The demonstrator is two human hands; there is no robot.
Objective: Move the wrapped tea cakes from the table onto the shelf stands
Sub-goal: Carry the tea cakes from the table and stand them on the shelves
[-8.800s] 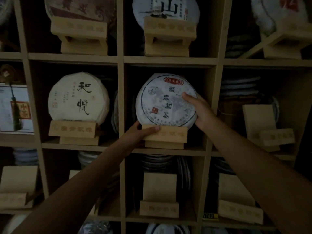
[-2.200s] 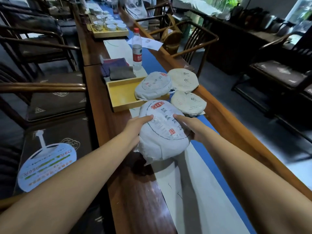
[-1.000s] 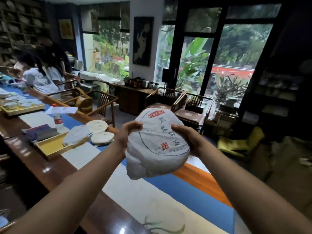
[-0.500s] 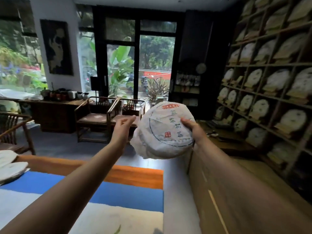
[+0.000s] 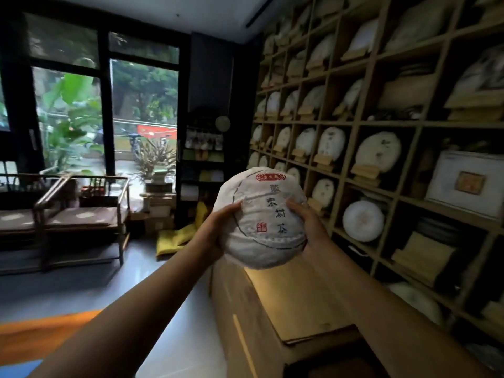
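both hands grip one wrapped tea cake [image 5: 263, 218] in mid-air: left hand [image 5: 218, 236] curls round its left edge, right hand [image 5: 309, 227] round its right edge, printed face toward the camera. half a second ago the left hand was lifted off the cake; it now holds again, so the carry is two-handed. beneath lies a low wooden counter [image 5: 272, 304]. beyond, to the right, the shelf [image 5: 354, 124] now fills more of the view than before, the table almost out of frame. judgement: transfer under way, placement pending. an empty stand [image 5: 422, 257] sits in a lower compartment.
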